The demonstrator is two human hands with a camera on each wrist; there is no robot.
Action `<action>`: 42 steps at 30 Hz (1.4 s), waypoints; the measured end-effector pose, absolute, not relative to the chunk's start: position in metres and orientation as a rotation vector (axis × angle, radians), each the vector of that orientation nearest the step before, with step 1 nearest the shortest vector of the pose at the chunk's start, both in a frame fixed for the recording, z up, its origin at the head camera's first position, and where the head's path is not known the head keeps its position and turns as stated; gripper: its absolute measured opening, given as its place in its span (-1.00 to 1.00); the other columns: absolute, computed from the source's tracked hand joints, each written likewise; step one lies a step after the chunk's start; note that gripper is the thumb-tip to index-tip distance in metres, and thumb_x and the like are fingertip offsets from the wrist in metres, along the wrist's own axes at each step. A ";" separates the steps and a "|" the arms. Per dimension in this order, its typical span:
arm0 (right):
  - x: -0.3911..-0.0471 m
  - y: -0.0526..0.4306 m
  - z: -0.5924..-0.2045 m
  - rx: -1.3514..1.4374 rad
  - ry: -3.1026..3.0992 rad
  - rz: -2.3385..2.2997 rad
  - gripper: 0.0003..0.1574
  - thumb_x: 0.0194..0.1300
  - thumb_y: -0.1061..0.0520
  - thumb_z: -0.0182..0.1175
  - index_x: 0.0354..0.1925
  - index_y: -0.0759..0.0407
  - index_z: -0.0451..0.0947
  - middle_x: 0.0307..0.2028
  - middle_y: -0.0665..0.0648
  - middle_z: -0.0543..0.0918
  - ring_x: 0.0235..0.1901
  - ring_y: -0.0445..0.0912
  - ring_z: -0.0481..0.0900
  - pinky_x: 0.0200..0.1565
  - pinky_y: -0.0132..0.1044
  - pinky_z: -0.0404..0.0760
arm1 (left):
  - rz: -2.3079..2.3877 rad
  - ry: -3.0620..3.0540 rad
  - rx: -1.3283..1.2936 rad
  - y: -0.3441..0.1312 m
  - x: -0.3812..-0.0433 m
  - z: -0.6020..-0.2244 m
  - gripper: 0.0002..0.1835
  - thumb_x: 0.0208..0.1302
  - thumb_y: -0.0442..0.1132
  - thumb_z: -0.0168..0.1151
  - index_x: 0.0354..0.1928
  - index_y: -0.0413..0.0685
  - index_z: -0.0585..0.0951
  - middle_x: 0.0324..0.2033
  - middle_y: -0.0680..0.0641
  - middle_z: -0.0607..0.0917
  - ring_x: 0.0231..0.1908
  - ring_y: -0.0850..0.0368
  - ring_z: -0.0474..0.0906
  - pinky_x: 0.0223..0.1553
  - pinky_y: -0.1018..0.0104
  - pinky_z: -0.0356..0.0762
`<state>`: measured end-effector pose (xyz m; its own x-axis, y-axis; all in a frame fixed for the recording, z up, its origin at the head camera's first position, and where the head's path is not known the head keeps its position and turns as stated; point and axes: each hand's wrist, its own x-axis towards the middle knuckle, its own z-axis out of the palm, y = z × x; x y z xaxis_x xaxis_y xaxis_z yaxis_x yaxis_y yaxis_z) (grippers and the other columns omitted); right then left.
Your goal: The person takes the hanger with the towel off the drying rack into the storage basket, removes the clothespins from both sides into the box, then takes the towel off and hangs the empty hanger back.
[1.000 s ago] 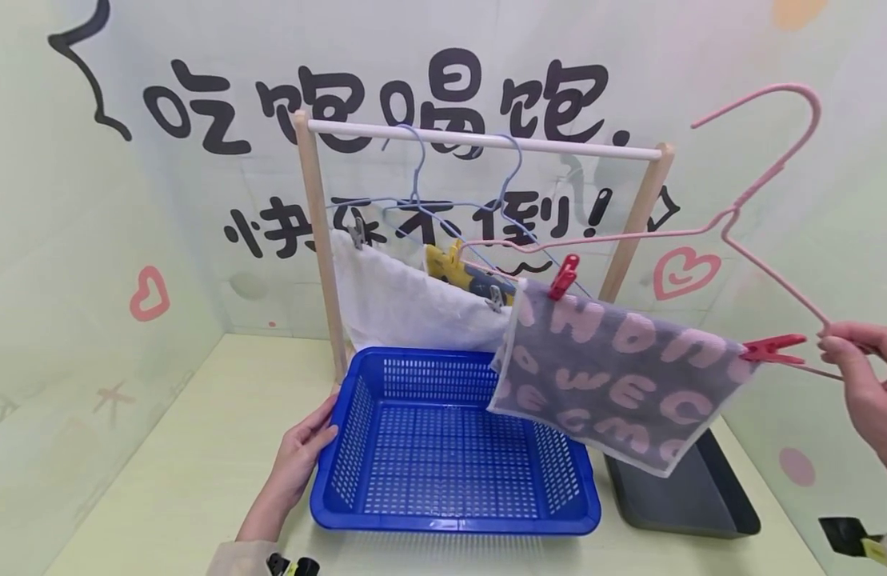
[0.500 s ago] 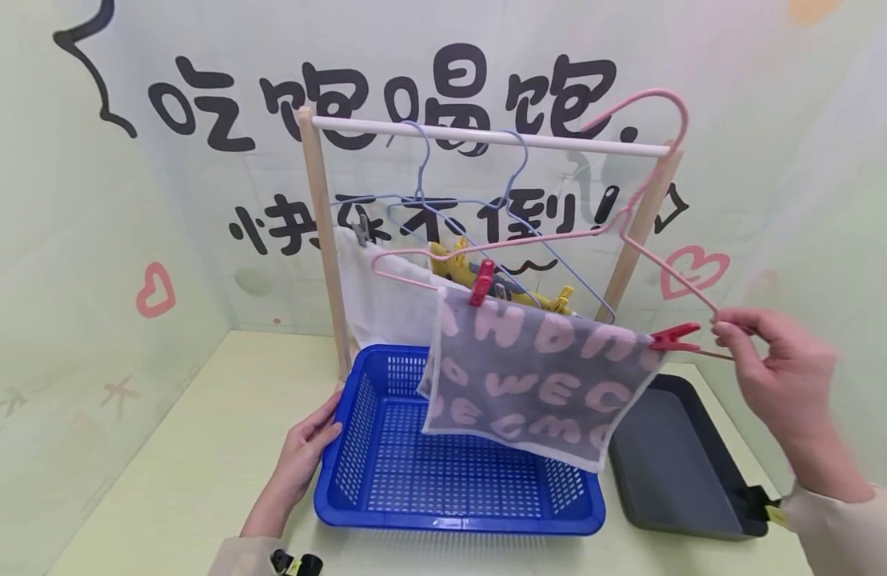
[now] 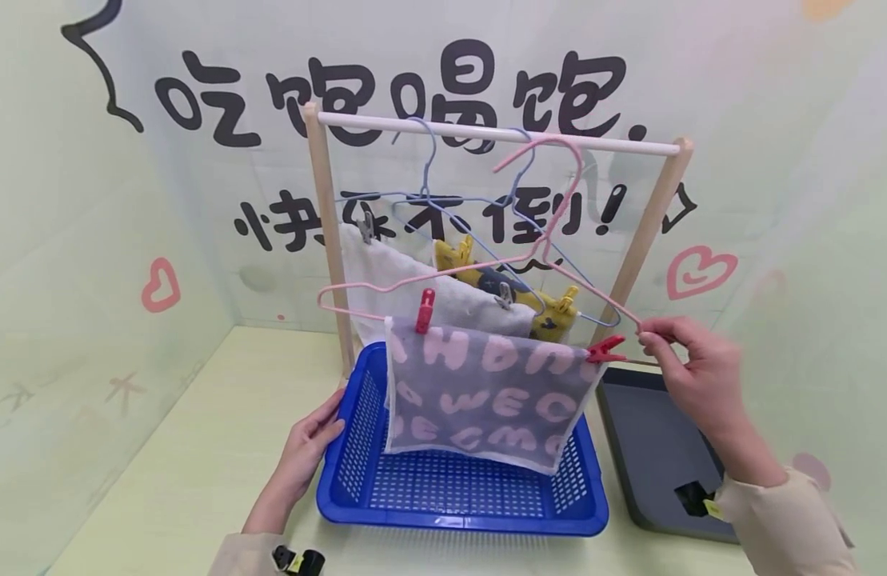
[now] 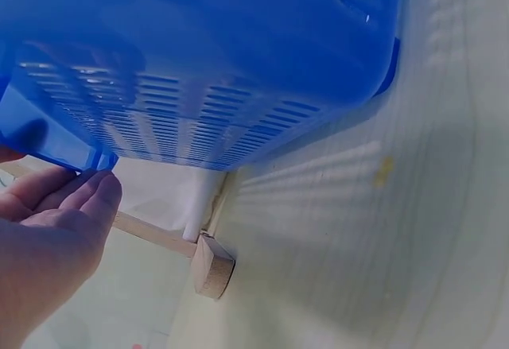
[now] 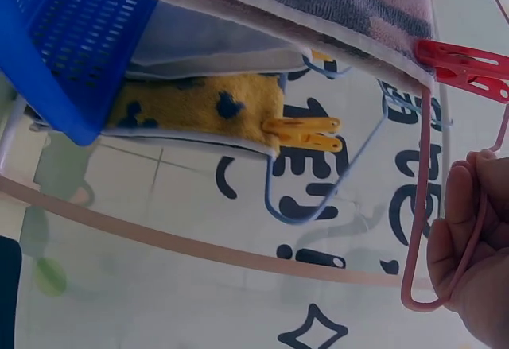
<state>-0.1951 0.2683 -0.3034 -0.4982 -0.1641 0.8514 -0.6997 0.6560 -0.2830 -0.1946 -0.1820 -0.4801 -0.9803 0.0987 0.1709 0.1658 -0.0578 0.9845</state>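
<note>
In the head view my right hand (image 3: 695,368) pinches the lower right corner of a pink clothes hanger (image 3: 593,292). A grey towel (image 3: 486,396) with pink letters hangs from its bar, held by a red clothespin (image 3: 425,310) on the left and another red clothespin (image 3: 605,350) on the right. The hanger's hook overlaps the white rod (image 3: 623,145) of the rack in this view. My left hand (image 3: 309,440) grips the left rim of a blue plastic basket (image 3: 457,522); the left wrist view shows its fingers (image 4: 99,198) curled at the basket's edge. The towel hides part of the basket.
On the rod, blue hangers carry a white towel (image 3: 407,276) and a yellow-and-blue towel (image 3: 558,320), clipped with grey and yellow clothespins. The rack's right wooden post (image 3: 648,228) stands behind my right hand. A dark grey tray (image 3: 641,416) lies right of the basket.
My right hand has carried the pink hanger and its towel leftward, from the right side to in front of the rack and over the basket. The left hand keeps its place on the rim.
</note>
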 end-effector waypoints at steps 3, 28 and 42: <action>-0.196 0.264 -0.308 0.683 -2.040 0.791 -0.73 -0.09 0.58 0.31 -0.36 0.39 0.60 -0.50 0.20 0.60 -0.44 -0.43 0.45 -0.30 -0.72 0.42 | -2.211 -2.137 -0.298 -0.182 -0.195 -0.479 -0.44 0.36 -0.43 -0.01 0.31 -0.52 0.10 0.33 -0.37 0.12 0.05 0.64 0.32 0.05 0.66 0.31; -0.196 0.247 -0.344 0.686 -2.234 0.858 -0.73 -0.05 0.56 0.29 -0.37 0.31 0.59 -0.49 0.08 0.61 -0.53 -0.30 0.44 -0.49 -0.61 0.48 | -2.313 -1.714 -0.645 -0.183 -0.188 -0.395 -0.60 0.50 -0.29 -0.21 0.24 -0.40 0.29 0.04 0.00 0.61 0.08 0.17 0.52 0.09 0.34 0.41; -0.211 0.239 -0.346 0.641 -2.297 0.908 -0.84 0.08 0.48 0.26 -0.32 0.34 0.58 -0.43 0.11 0.62 -0.45 -0.18 0.51 -0.41 -0.62 0.53 | -2.086 -2.032 -0.440 -0.187 -0.214 -0.370 -0.72 0.44 -0.15 -0.05 -0.11 -0.17 0.58 -0.30 0.07 0.70 -0.26 0.23 0.66 -0.17 0.40 0.60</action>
<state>-0.2110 0.2386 -0.3460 -0.7152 -0.2162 0.6646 -0.6122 0.6526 -0.4465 -0.2144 -0.1869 -0.3700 -0.9367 0.0662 0.3438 0.3420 -0.0378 0.9389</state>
